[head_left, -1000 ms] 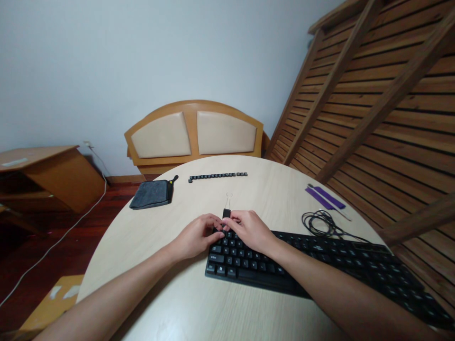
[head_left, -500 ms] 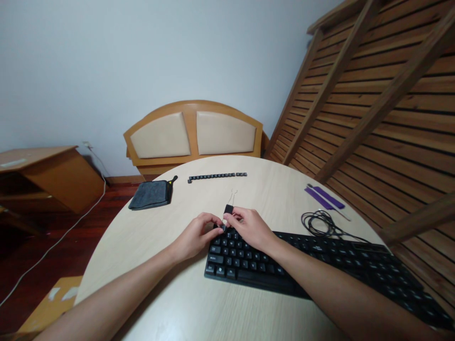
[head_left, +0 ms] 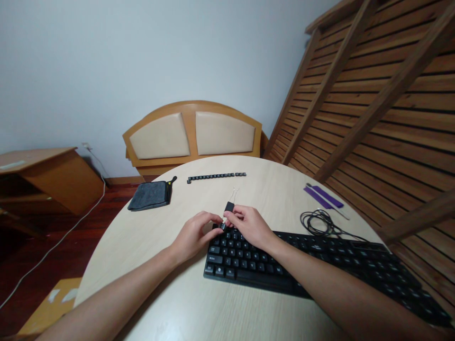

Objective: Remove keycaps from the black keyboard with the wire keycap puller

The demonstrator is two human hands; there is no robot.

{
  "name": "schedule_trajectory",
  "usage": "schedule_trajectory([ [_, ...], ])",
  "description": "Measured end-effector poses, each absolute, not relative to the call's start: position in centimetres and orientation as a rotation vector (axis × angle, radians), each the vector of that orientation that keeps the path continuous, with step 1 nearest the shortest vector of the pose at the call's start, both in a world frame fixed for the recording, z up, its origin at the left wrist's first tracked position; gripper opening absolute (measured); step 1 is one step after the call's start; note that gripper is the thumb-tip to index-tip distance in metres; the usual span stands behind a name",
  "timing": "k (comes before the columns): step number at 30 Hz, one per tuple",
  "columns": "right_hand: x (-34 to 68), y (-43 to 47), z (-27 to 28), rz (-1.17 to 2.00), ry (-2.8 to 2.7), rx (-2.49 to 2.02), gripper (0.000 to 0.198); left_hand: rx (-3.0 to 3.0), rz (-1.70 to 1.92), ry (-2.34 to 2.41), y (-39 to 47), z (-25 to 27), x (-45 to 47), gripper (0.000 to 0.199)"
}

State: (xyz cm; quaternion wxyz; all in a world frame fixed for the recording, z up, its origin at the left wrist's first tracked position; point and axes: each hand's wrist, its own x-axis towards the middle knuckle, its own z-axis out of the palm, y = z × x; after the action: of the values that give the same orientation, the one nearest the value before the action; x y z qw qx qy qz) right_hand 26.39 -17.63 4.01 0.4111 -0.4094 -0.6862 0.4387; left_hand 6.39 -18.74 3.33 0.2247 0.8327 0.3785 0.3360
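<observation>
A black keyboard (head_left: pixel 249 274) lies across the near right of the table, its right half partly under my right forearm. My right hand (head_left: pixel 250 225) is closed around a keycap puller (head_left: pixel 229 206) with a black grip; one pair of thin wires points away from me, the other end points down at the keyboard's far left corner. Just there, the thumb and forefinger of my left hand (head_left: pixel 199 232) pinch a small black keycap (head_left: pixel 223 226) beside the wire ends. Whether the keycap is fully off its switch is too small to tell.
A row of loose black keycaps (head_left: pixel 213 176) lies toward the table's far side. On the left is a folded grey cloth (head_left: pixel 149 195) with a black-handled item beside it. Purple strips (head_left: pixel 323 196), a thin brush-like tool and a coiled cable (head_left: pixel 318 222) lie on the right.
The keycap between my left fingers has turned slightly and shows more of its top. The puller in my right hand leans a little further right and has risen slightly.
</observation>
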Motion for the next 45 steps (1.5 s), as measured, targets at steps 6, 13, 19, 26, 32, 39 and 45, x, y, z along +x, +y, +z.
schedule_trajectory([
  [6,26.4,-17.7,4.1,1.122,-1.714,-1.016,0.031,2.514,0.890,0.984,-18.7,3.7,6.3,0.019],
  [13,26.3,-17.6,4.2,1.179,-1.673,-0.999,0.036,2.660,0.945,1.016,-18.7,3.1,6.2,0.018],
  [19,26.3,-17.6,4.2,1.152,-1.706,-1.034,0.037,2.764,0.923,0.984,-18.7,3.0,6.3,0.021],
  [26,26.6,-17.6,4.2,1.161,-1.740,-1.037,0.037,2.793,0.910,0.993,-18.8,3.0,6.4,0.022],
  [32,26.4,-17.5,4.2,1.216,-1.682,-1.007,0.038,2.822,0.907,0.954,-19.0,3.0,6.6,0.023],
  [39,26.3,-17.3,3.8,1.236,-1.613,-1.018,0.038,2.848,1.063,0.890,-18.2,3.8,6.4,0.022],
  [45,26.3,-17.7,4.3,1.217,-1.650,-1.058,0.038,2.746,1.239,1.376,-11.0,4.9,3.8,0.022],
])
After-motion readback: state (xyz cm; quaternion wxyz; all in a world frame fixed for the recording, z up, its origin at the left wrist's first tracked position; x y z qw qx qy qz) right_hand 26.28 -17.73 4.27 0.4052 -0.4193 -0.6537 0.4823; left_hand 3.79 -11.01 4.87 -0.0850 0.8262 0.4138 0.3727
